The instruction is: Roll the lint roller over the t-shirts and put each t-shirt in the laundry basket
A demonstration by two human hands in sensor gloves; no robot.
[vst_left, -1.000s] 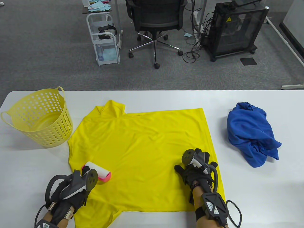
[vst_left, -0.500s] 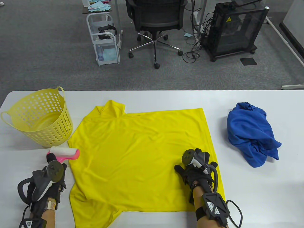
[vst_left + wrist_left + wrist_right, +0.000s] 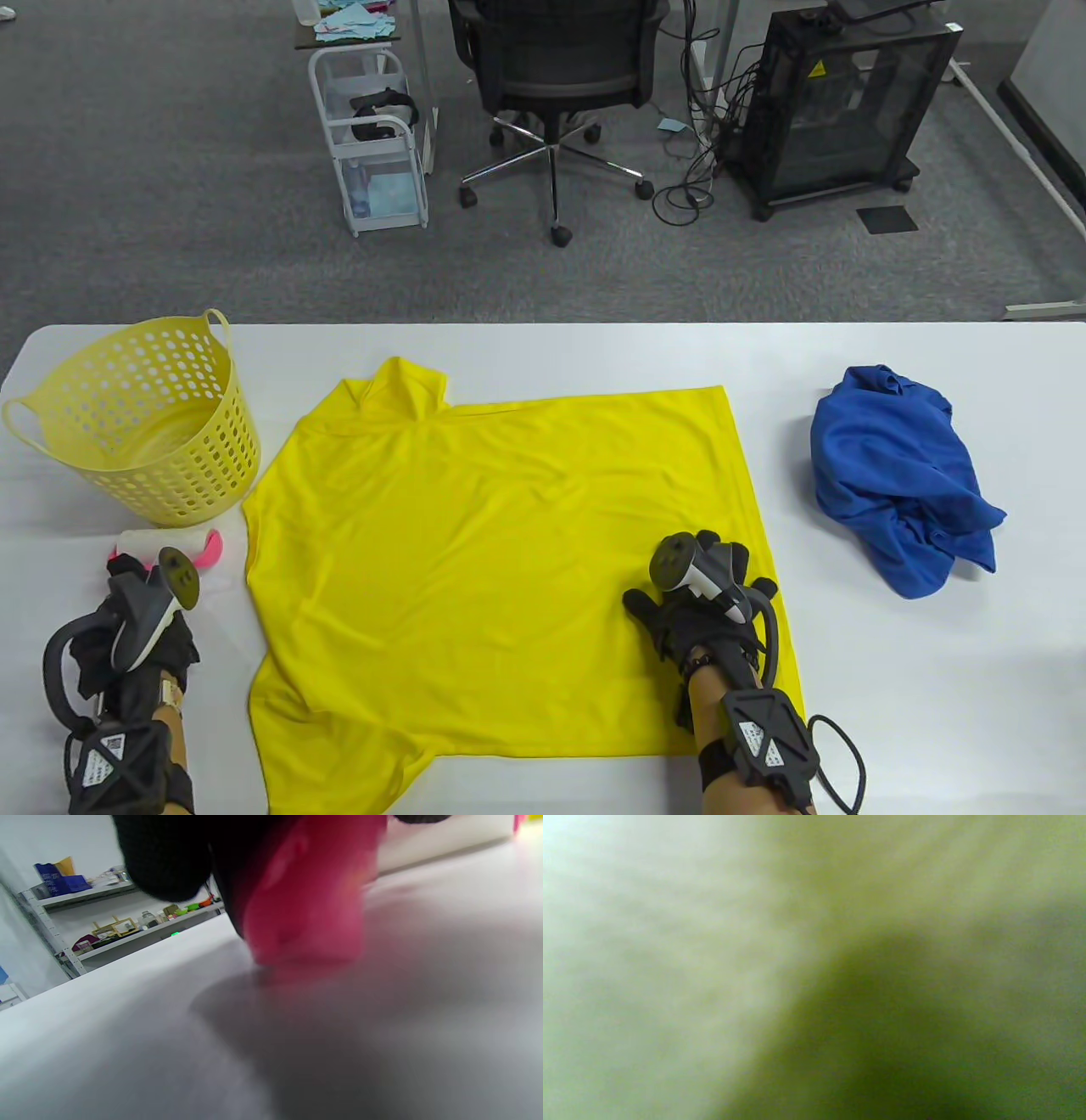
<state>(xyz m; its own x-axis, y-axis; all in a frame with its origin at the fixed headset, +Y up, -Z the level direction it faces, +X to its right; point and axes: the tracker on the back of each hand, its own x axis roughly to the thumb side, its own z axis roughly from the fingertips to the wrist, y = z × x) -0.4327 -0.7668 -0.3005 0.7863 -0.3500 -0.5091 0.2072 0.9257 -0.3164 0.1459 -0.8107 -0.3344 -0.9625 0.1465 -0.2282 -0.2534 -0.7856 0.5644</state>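
A yellow t-shirt (image 3: pixel 501 552) lies spread flat across the middle of the white table (image 3: pixel 933 679). My right hand (image 3: pixel 704 586) presses flat on its lower right part, fingers spread. My left hand (image 3: pixel 136 586) is on the bare table left of the shirt and grips the pink handle of a lint roller (image 3: pixel 170 543); the white roll sits just in front of the yellow laundry basket (image 3: pixel 136 416). The left wrist view shows the pink handle (image 3: pixel 305 899) touching the table under my black-gloved fingers (image 3: pixel 165 853). A crumpled blue t-shirt (image 3: pixel 899 475) lies at the right.
The basket holds nothing that I can see. Beyond the table's far edge stand an office chair (image 3: pixel 551 76), a white trolley (image 3: pixel 373 144) and a black cabinet (image 3: pixel 840 102) on the carpet. The right wrist view is a yellow blur.
My left hand carried the lint roller off the yellow shirt, leftward onto the bare table near the basket. My right hand stayed put on the shirt.
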